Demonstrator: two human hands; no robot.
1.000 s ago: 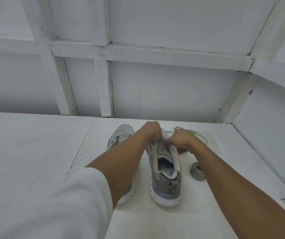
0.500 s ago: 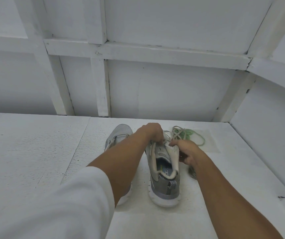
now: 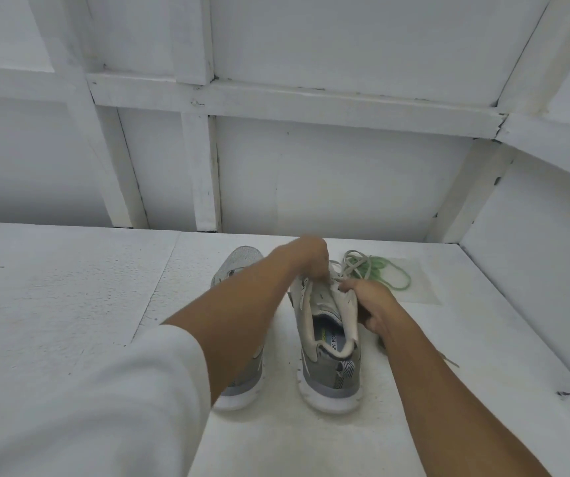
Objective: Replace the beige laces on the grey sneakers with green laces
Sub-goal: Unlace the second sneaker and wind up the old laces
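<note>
The right sneaker (image 3: 328,370) stands on the counter (image 3: 70,287), heel near, between both hands. The left hand (image 3: 307,256) curls its fingers onto its far lacing area; the right hand (image 3: 369,304) grips its right collar. The left sneaker (image 3: 239,266) stands just left. Green laces (image 3: 387,273) and a beige lace (image 3: 349,261) lie just beyond the hands, far right
</note>
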